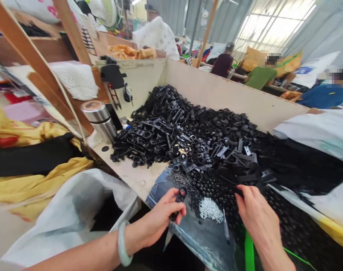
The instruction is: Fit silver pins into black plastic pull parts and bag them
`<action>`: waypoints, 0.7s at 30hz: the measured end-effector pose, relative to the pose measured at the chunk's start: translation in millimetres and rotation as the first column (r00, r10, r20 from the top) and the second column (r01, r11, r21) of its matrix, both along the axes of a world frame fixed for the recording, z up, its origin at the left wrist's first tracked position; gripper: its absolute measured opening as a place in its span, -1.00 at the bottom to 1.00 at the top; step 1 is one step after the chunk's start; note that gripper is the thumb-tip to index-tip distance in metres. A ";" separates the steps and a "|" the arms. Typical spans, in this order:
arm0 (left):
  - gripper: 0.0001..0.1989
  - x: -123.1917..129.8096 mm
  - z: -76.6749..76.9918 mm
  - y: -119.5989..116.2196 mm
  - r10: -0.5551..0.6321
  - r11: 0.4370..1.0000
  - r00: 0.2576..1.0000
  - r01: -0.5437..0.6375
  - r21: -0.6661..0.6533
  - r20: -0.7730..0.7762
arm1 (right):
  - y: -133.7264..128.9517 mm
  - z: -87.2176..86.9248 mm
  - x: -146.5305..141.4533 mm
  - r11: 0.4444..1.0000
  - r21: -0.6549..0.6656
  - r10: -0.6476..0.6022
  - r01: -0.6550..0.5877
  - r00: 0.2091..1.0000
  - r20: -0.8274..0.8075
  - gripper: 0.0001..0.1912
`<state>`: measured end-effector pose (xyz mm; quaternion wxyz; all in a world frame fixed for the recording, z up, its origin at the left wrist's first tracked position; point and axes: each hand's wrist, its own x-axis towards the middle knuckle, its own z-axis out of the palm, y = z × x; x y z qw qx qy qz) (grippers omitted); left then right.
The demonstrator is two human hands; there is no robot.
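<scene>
At the desk's (141,177) near edge | left hand (158,216): fingers grasping black part (180,197), apparently to steady it | right hand (260,216): fingertips pinching dark item (239,191), identity unclear | silver pins (211,210) between hands, presumably for short reach

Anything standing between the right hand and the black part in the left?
Nothing visible blocks the gap from the right hand to the black part in the left hand. Small silver pieces and a thin tool lie between them, but low on the blue sheet.

hands (157,216) (258,214): 2 | other people (222,66) (261,77) (325,94): 3 | flask (103,126): 1 | bangle (122,244): 1
</scene>
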<state>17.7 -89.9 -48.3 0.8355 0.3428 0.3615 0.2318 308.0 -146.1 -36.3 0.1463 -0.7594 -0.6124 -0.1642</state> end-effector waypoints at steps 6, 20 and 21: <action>-0.67 -6.9 10.4 -3.7 0.065 0.997 0.994 -0.060 -0.057 0.087 | -24.3 15.9 -62.7 0.928 0.372 0.133 0.008 0.927 -0.351 -0.69; -0.81 3.0 5.7 -26.3 0.239 0.964 0.954 -0.211 -0.163 0.179 | -29.9 -50.5 -186.8 0.858 0.503 0.294 -0.106 0.904 -0.310 -0.96; -0.79 3.0 6.4 -27.1 0.251 0.960 0.950 -0.220 -0.172 0.185 | -31.0 -50.4 -186.8 0.869 0.477 0.311 -0.133 0.896 -0.318 -0.93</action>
